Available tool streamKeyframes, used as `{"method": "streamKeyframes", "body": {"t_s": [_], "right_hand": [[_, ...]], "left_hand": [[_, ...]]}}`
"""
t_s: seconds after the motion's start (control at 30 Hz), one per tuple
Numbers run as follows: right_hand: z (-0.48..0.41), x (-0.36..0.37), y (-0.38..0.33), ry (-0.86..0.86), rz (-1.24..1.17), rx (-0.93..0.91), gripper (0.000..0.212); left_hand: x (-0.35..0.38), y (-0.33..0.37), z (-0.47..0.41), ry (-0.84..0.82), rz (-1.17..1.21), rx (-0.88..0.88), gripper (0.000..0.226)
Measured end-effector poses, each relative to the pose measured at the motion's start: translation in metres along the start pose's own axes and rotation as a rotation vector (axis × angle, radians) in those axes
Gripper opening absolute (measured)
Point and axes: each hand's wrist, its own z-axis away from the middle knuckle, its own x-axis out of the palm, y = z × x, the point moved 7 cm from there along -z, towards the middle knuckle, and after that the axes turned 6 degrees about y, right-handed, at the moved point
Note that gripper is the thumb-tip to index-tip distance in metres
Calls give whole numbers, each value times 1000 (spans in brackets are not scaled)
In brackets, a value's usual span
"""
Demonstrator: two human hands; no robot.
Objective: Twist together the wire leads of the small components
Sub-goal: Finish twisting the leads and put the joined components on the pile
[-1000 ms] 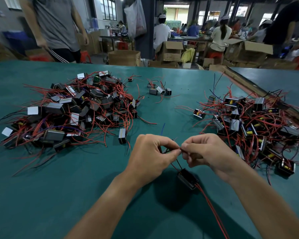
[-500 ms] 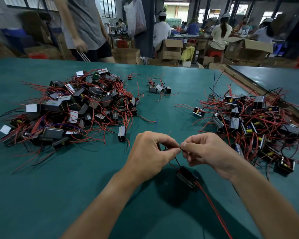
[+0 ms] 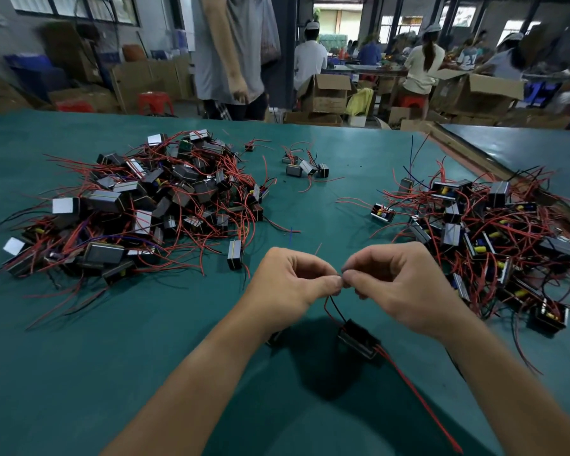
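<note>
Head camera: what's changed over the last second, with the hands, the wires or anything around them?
The person in the grey shirt behind the table walked from the left toward the middle. Nothing was taken or let go: the left hand and right hand still pinch the wire leads between their fingers, the black component stays below them, and the left pile and right pile lie unchanged.

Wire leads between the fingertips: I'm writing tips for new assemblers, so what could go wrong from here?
1. The component seems to hang from the thin wire leads that the left hand and right hand pinch; its weight might pull them loose mid-twist.
2. Its long red wire trails beside the right forearm and could snag.
</note>
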Motion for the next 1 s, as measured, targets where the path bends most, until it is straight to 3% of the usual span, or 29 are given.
{"method": "streamKeyframes", "body": {"t_s": [0.27,0.47,0.83,1.0], "right_hand": [[0,-1,3,-23,96,-39,18],[0,4,13,-97,172,71,24],[2,4,20,-59,-143,278,22],[4,5,16,-92,-209,271,20]], "left_hand": [[0,-2,2,16,79,-80,4],[1,11,5,140,-318,214,11],[-4,3,0,119,-70,80,18],[0,2,0,77,-24,67,22]]}}
